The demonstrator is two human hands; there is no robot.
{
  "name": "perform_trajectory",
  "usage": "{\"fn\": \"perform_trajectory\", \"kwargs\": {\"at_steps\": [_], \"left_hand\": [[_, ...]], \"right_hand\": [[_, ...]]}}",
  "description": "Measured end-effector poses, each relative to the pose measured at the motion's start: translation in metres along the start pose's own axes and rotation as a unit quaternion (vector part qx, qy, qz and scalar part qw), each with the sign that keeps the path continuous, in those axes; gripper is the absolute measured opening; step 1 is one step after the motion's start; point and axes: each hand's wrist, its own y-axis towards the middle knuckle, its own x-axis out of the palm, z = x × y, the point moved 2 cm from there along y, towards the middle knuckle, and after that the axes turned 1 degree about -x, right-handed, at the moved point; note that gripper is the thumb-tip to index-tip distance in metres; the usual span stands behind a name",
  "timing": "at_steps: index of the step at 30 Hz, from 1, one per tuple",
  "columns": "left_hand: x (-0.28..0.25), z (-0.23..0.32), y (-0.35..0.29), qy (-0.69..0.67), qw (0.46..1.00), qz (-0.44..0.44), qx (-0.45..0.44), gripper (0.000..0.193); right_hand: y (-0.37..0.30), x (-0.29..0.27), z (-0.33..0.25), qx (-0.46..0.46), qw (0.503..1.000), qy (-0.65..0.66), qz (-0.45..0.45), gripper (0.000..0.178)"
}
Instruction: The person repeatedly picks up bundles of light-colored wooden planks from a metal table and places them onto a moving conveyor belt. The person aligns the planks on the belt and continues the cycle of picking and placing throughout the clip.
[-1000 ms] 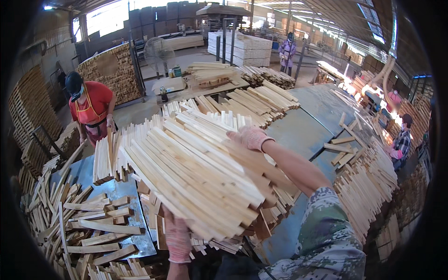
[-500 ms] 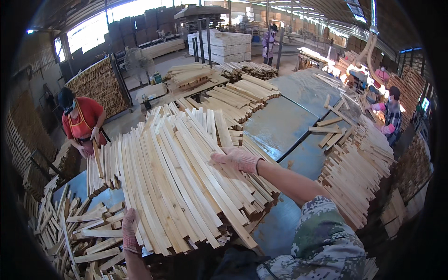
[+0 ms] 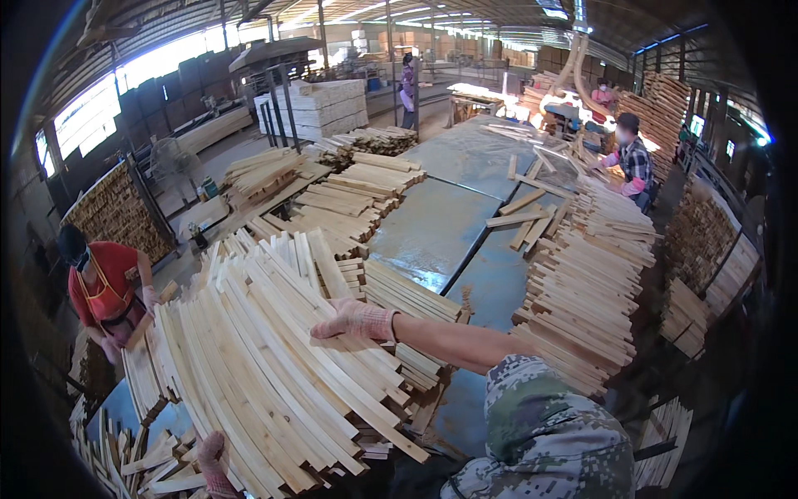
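Note:
A wide layer of pale wooden strips lies side by side in front of me, their near ends uneven. My right hand, in a pinkish knitted glove, rests across the strips on the right part of the layer. Its thumb stands apart from the fingers, and it looks open. My left hand, gloved alike, is at the layer's near left edge, touching the outer strip. Its visible fingers are extended upward along the wood, the rest partly hidden low in the picture.
A metal-topped table stretches away, with a long row of strips on its right. Loose offcuts lie at lower left. A co-worker in red stands left; another in a checked shirt stands right. A fan stands far left.
My view has swung right, so the scene sits further left. Both hands stay on the strips. The co-worker in red now has both hands at the strips on the left.

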Motion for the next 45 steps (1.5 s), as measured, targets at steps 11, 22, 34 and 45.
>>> {"fn": "perform_trajectory", "kwargs": {"at_steps": [11,22,34,45], "left_hand": [[-0.046,-0.013,-0.046,-0.032,0.994,0.002,0.100,0.040],[-0.072,-0.026,-0.247,-0.038,0.980,0.071,0.181,0.061],[-0.137,-0.120,-0.602,-0.137,0.885,0.202,0.396,0.131],[-0.205,-0.293,-0.925,-0.169,0.807,0.442,0.354,0.122]], "right_hand": [[-0.063,-0.007,-0.021,-0.125,0.984,0.127,-0.015,0.096],[-0.151,0.046,-0.059,-0.059,0.980,0.081,-0.173,0.076],[-0.287,0.318,-0.029,-0.253,0.908,0.087,-0.324,0.084],[-0.506,0.593,0.061,-0.022,0.780,0.055,-0.623,0.085]]}}
